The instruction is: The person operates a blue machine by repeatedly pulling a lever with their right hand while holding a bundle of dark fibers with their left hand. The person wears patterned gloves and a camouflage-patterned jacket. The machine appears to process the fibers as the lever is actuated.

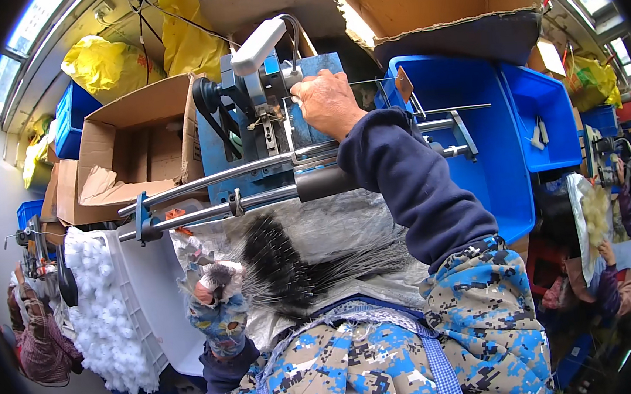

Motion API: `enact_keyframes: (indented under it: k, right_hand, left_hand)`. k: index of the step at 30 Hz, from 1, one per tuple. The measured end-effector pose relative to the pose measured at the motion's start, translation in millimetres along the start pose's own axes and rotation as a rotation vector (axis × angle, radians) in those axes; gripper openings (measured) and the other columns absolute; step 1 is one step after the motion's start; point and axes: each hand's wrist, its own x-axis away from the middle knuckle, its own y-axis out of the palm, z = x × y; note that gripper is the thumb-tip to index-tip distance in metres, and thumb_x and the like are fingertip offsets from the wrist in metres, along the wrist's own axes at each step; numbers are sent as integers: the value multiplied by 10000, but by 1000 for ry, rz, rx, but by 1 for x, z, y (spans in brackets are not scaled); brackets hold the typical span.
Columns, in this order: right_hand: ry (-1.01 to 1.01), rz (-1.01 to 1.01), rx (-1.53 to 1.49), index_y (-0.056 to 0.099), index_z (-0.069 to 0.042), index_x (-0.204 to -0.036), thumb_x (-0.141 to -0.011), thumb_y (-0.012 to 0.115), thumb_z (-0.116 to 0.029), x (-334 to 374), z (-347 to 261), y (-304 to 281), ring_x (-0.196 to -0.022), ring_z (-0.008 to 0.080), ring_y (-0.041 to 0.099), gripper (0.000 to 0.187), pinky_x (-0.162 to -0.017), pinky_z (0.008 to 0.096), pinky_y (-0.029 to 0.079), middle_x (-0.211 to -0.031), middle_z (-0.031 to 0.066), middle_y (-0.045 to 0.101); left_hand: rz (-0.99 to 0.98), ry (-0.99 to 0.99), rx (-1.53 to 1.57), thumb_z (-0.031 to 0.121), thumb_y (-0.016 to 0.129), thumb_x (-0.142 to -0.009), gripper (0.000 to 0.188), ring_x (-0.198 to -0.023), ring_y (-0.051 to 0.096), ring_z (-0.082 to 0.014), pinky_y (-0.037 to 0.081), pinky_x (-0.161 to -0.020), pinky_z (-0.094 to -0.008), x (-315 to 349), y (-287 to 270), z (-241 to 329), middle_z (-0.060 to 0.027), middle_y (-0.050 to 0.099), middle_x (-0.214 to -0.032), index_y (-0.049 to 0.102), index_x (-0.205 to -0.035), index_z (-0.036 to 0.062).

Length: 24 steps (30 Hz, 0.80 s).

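My right hand (327, 106) reaches over a blue bench machine (312, 65), its fingers curled down against the metal parts beside the spindle. Whatever the fingertips grip is hidden under the hand. A thin rod (369, 81) runs out to the right just beyond the knuckles. Low at the left, my left hand (215, 280) is in a worn, whitish covering with the fingers bent in; something greyish shows at it, too unclear to name. Beside it, a bundle of dark bristles (276, 263) lies on a pale sheet (347, 224) over my lap.
Two steel rails (256, 199) cross in front of the machine. Blue bins (470, 177) stand at the right, below a large cardboard box (441, 9). An open carton (136, 137) and a crate of white tufts (106, 310) are at the left. Other people work at both sides.
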Motion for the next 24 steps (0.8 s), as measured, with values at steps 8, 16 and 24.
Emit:
enact_keyframes:
  k: [8,16,24]
  right_hand:
    - [15,46,111,538,37,-1124,-716,670,-287,51,8,-26,-1106,328,358,537,-873,455,335,-1265,185,341]
    - [65,-45,98,507,43,-1104,-709,665,-311,45,-22,-23,-995,293,416,554,-753,428,398,-1100,153,403]
    - [30,5,-33,447,68,-1110,-757,640,-333,24,-64,9,-876,301,516,568,-734,373,456,-977,188,481]
  left_hand:
    - [126,-157,-23,-20,614,-791,152,-717,616,-159,509,-682,-285,1,-12,0,-98,628,-794,591,-940,-42]
    - [23,-25,-284,-10,601,-805,128,-682,592,-140,482,-657,-253,1,0,-14,-100,631,-771,581,-929,-34]
    - [78,-156,-134,12,596,-815,122,-683,593,-127,476,-658,-238,-1,2,0,-88,629,-754,579,-925,-36]
